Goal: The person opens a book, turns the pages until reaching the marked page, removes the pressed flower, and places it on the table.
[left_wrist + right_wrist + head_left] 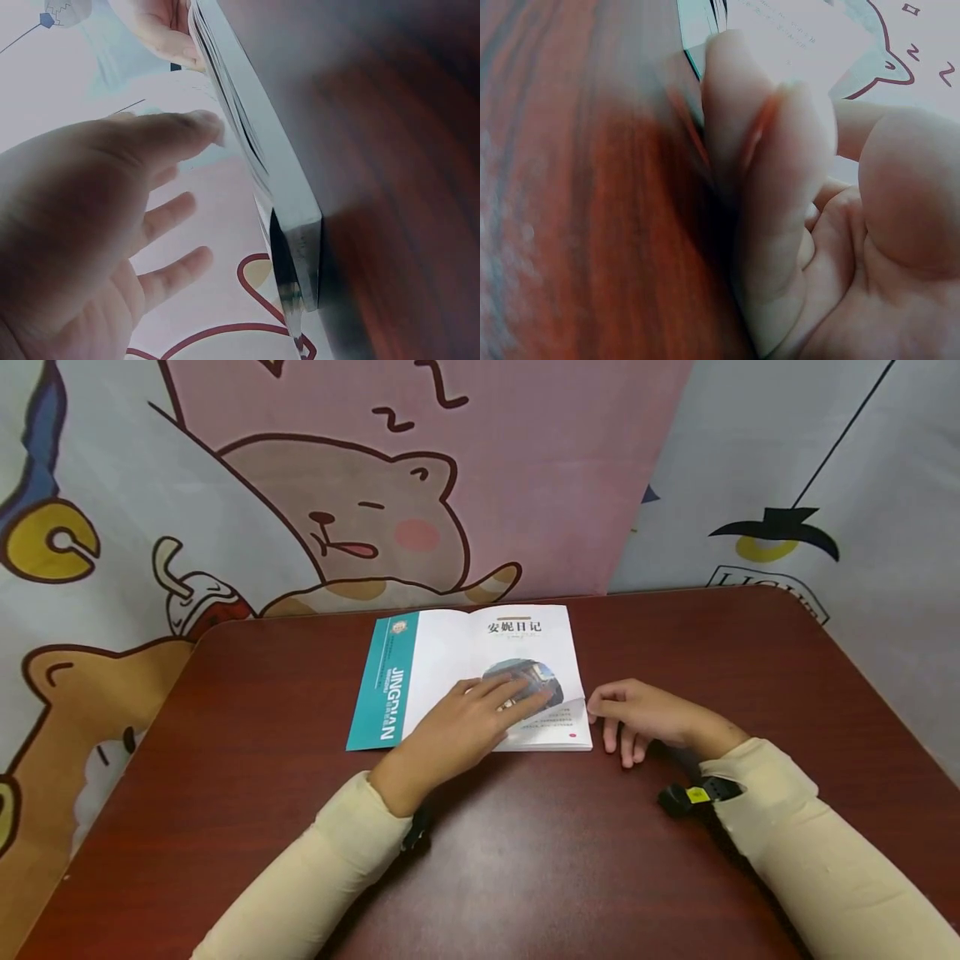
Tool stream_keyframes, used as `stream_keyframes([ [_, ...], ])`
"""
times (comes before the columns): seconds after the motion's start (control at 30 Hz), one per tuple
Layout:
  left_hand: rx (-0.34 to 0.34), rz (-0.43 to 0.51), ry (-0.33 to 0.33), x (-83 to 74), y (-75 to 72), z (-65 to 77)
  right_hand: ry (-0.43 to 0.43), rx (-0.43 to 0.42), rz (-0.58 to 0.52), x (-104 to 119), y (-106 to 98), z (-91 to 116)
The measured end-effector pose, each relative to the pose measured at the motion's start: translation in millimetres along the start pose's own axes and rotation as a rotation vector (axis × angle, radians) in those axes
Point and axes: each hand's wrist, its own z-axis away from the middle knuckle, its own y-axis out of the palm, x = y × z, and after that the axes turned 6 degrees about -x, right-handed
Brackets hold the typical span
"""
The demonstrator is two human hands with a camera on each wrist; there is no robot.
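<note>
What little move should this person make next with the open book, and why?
Probably the right hand should slightly lift the outer edge of the title page: it is right at that edge. A full turn looks awkward, since the left hand is spread over the same page.

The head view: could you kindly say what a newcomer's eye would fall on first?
Probably the open white paper book with a teal flap, lying on the reddish-brown table, with the person's left hand over its right page and right hand at that page's right edge. Next, perhaps, the big brown cartoon bear on the printed backdrop behind.
</note>
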Motion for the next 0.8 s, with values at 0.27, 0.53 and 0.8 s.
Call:
stream_keyframes([
  [0.27,-0.009,0.008,0.025,-1.1,-2.4,-0.3,0.004,0.004,-0.007,-1.1,-0.2,-1.2],
  [0.53,0.019,-0.072,0.031,-0.1,-4.6,-1.2,0.006,0.004,-0.001,-0.6,-0.2,-1.3],
  [0.8,0.058,-0.131,0.034,0.6,-4.9,-0.5,0.018,-0.004,-0.010,-0.4,0.4,-1.4],
])
